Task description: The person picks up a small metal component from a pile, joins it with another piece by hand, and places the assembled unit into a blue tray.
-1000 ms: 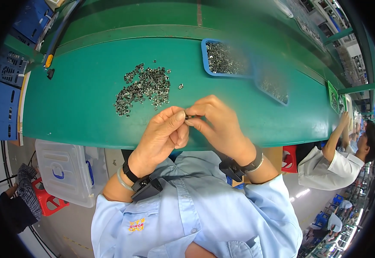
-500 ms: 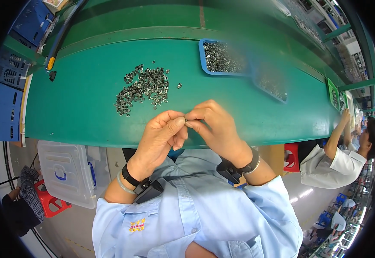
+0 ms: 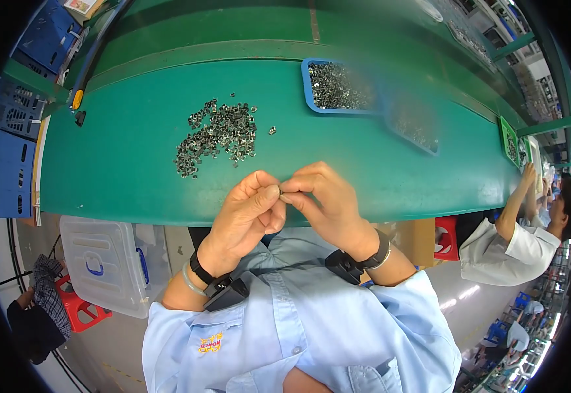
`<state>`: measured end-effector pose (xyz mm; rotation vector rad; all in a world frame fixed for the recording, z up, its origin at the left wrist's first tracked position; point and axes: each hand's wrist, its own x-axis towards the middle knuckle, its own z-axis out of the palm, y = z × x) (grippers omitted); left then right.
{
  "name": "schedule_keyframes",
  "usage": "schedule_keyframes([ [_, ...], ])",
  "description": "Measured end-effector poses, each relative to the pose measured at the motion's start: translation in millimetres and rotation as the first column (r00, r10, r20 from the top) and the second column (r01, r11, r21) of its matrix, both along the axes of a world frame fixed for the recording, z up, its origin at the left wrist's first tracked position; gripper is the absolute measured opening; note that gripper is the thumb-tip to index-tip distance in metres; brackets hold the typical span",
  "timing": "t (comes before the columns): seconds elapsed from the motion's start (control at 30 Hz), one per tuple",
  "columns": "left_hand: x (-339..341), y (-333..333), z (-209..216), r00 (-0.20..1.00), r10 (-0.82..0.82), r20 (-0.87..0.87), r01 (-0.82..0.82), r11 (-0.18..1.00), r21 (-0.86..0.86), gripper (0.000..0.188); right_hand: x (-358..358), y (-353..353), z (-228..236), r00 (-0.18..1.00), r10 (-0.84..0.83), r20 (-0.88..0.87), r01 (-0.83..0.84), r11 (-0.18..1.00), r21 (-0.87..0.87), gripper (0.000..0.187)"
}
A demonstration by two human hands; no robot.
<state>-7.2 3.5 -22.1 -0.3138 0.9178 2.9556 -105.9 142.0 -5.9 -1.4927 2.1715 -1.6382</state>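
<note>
My left hand (image 3: 249, 208) and my right hand (image 3: 325, 200) meet at the near edge of the green table. Thumb and forefinger of each are pinched together at one spot, tip against tip. A tiny dark piece shows between them, mostly covered by the fingertips, so its kind cannot be made out. Beyond my left hand lies a loose pile of small black and silver metal parts (image 3: 223, 131). One single part (image 3: 272, 130) rests apart, just right of that pile.
At the back right stands a blue tray (image 3: 309, 92) full of similar small parts, with a second, blurred tray (image 3: 411, 139) beside it. Blue crates (image 3: 7, 167) are stacked at the left. A lidded clear box (image 3: 105, 262) sits below the table. A co-worker (image 3: 511, 245) works at the far right.
Both hands have come slightly nearer to me, still pinched together at the fingertips. The pile and the trays stay as they were.
</note>
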Motion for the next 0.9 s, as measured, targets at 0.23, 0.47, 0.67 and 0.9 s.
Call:
schedule_keyframes([
  [0.23,1,2,-6,0.992,-0.016,-0.128,0.023,0.998,0.055,0.015,3,2,1,1.000,0.020,0.024,-0.020,1.000,0.000,0.020],
  [0.47,2,-1,13,0.992,0.096,0.077,-0.072,0.961,-0.266,0.015,-6,0,-1,0.976,-0.001,-0.217,0.014,0.998,0.057,0.020],
  [0.67,3,0,12,0.999,0.030,-0.019,-0.030,0.999,-0.015,0.016,0,-2,0,0.997,0.024,0.075,-0.018,0.996,-0.084,0.017],
  [0.9,2,8,6,0.999,0.020,-0.045,-0.013,0.989,0.149,0.015,-1,-4,-1,0.997,0.057,0.053,-0.049,0.990,-0.129,0.017],
])
